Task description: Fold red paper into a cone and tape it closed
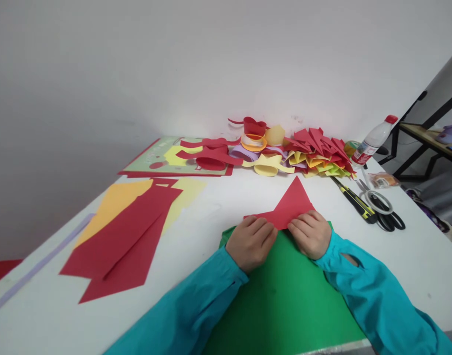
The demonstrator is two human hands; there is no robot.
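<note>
- The red paper piece [293, 202] is in both hands over the far end of a green mat [281, 296], on a white table [406, 281].
- The left hand [251, 242] holds its near left part, fingers curled and pressed together; the right hand [311, 234] grips its near right part likewise. The thumbs are mostly hidden, so how firmly they pinch I cannot tell.
- Holding both sides of the near edge probably keeps the paper taut and stops it turning, while the far part stays free of the fingers.
- A sharp peak of the piece points to the far side, nearer the right hand; a narrower tip points left, beyond the left knuckles. Its long axis seems to run left to right, roughly along the near edge.
- Flat red sheets [115, 236] overlap at the left, presumably kept there to be within reach yet off the mat.
- At the right lie a yellow-and-black cutter [353, 198] and black-handled scissors [398, 220], with a tape roll [386, 208] on the scissors; they seem set aside to leave room for the hands.
- Folded paper pieces [316, 143] are heaped at the far side, near the wall, likely to save space.
</note>
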